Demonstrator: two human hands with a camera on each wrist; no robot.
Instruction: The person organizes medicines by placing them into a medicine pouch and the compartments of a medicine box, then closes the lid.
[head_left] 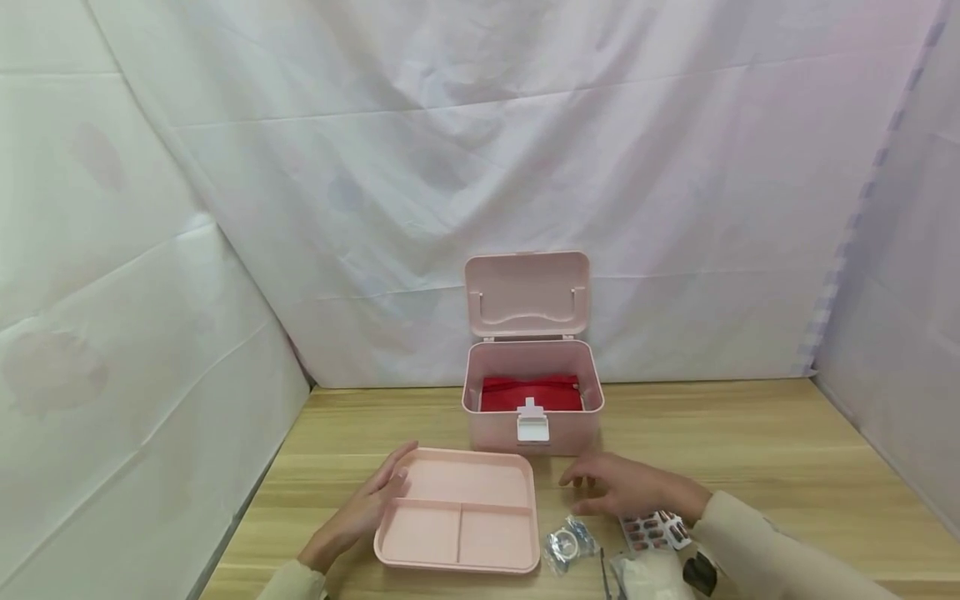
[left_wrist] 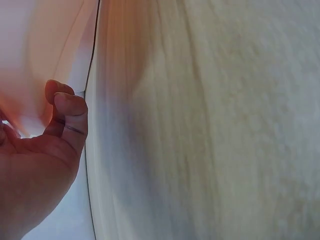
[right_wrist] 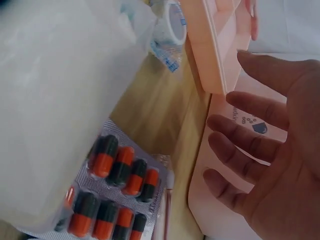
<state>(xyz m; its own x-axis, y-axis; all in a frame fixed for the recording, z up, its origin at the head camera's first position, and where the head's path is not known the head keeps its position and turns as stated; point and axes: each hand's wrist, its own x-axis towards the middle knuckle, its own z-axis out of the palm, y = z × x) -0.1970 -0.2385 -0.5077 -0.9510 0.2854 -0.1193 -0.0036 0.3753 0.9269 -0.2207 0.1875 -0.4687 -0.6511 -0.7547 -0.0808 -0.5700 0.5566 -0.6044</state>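
Creased white cloth [head_left: 420,183] hangs behind and on both sides of a pale wood-grain table [head_left: 750,433].

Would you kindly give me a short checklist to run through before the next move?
1. Lid raised: ok, it stands open at the back of the box.
2. Red pouch inside the box: ok.
3. Left grip on the tray: ok, at its left edge.
4. Right grip free: ok, it holds nothing.
5. Capsule pack uncovered: not ok, the white package hides part of it.
6. White package's contents: cannot tell.
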